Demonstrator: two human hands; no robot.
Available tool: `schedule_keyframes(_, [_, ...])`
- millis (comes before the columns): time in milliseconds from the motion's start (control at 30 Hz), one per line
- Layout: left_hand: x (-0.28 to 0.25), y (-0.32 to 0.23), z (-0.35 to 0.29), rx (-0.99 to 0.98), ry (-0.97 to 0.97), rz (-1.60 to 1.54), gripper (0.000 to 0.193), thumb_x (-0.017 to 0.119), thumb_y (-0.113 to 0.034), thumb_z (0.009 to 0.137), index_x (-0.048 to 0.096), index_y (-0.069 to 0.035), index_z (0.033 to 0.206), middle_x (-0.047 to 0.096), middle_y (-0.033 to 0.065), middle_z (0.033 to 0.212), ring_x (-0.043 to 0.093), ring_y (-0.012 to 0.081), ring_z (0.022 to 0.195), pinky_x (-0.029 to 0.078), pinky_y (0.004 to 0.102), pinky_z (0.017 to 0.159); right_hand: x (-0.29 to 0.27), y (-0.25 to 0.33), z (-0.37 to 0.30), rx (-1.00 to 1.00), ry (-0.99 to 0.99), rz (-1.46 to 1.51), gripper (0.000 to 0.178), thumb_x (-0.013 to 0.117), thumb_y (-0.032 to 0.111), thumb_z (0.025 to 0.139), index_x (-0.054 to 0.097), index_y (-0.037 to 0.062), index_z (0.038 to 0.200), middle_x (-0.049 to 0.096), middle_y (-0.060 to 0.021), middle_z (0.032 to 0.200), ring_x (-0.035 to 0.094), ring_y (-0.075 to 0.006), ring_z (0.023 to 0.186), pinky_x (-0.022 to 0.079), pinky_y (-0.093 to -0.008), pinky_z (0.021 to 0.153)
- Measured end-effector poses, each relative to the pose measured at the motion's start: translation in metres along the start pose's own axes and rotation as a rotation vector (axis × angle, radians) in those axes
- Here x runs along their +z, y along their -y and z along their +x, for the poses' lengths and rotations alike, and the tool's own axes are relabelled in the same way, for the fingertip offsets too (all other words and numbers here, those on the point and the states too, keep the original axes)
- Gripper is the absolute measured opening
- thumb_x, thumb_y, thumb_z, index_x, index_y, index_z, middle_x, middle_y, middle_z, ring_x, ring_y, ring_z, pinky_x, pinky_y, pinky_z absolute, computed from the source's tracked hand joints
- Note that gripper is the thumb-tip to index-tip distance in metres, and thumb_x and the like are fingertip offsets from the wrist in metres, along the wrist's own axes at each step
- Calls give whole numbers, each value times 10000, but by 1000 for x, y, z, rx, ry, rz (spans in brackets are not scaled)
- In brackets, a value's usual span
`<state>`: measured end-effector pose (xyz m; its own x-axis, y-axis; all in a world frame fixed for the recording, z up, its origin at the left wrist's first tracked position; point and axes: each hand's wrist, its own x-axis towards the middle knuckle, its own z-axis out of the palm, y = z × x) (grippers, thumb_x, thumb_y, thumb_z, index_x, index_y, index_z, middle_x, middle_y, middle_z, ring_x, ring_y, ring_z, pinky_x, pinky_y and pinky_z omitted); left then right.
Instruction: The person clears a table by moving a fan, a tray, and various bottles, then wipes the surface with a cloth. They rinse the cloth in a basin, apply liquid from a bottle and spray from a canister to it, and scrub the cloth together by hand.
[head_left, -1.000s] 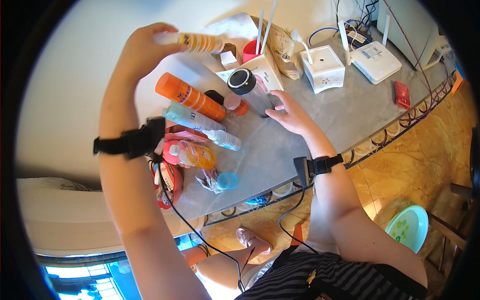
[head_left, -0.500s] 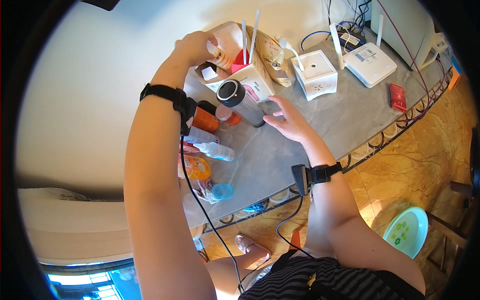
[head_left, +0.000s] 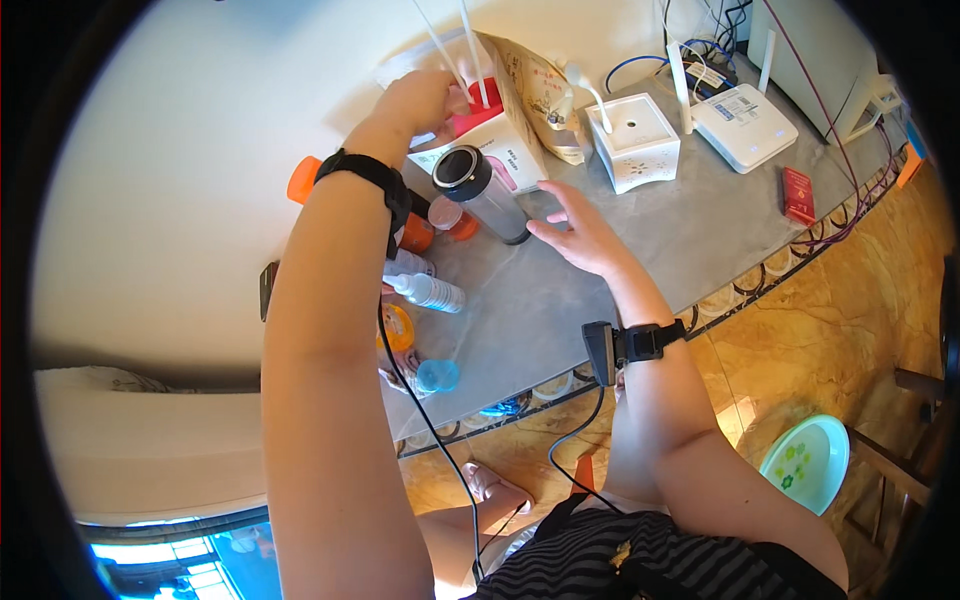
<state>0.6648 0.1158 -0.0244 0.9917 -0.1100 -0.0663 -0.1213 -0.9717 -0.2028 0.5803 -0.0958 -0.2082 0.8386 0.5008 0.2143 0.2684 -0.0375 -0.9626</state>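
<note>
My left hand (head_left: 423, 103) reaches down into an open white box (head_left: 503, 143) at the back of the table. Its fingers are mostly hidden inside, beside a red item (head_left: 478, 118) with two long white sticks rising from it. My right hand (head_left: 575, 235) is open, fingers apart, close to the base of a clear bottle with a black lid (head_left: 492, 198). The bottle stands in front of the box. Beside it sits a small jar with an orange-red body (head_left: 455, 220).
Along the left edge are a white squeeze bottle (head_left: 430, 292), a blue cup-like item (head_left: 438, 376) and orange containers, partly behind my left arm. To the right stand a white holder box (head_left: 635, 150), a white router (head_left: 745, 125) and a red packet (head_left: 797, 195). A brown paper bag (head_left: 545, 95) leans behind.
My left hand has moved right and deeper into the box; the orange-striped item by its fingers no longer shows. The white sticks now lean left. My right hand stays by the bottle.
</note>
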Motion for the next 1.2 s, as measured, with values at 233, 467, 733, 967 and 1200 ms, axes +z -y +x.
schedule_keyframes(233, [-43,10,-91,124,-316,-400,342,633,-211,770,597,-49,1069,641,105,892,612,198,821,478,321,745,-6,5,7,-16,-33,-9,585,648,304,791,405,49,1258,444,-162,1247,583,-252,967,462,-337,811])
schedule_keyframes(467, [37,-46,-233,-655,-784,-680,520,722,-146,735,440,-9,1150,567,83,952,579,155,825,484,264,687,11,9,3,-38,-41,-43,583,648,293,788,407,65,1267,441,-158,1250,570,-260,995,461,-341,811])
schedule_keyframes(733, [171,-92,-230,-988,-749,-1007,829,794,-189,620,285,19,1240,419,169,1197,458,277,1102,382,359,923,35,6,11,-181,-220,-87,701,722,290,701,396,30,1265,460,-204,1225,478,-337,1094,393,-393,916])
schedule_keyframes(967, [191,-88,-227,-987,-673,-1154,649,760,-171,642,435,23,1170,532,143,1125,532,252,1049,424,351,874,53,0,21,-193,-319,-187,825,759,285,651,329,11,1300,446,-207,1244,389,-362,1176,318,-421,983])
schedule_keyframes(1200, [207,-81,-229,-943,-709,-1059,664,756,-214,628,439,30,1157,547,188,1077,550,301,996,429,376,853,78,-18,39,-342,-333,-26,832,782,180,621,333,4,1299,467,-211,1229,459,-349,1117,369,-390,951])
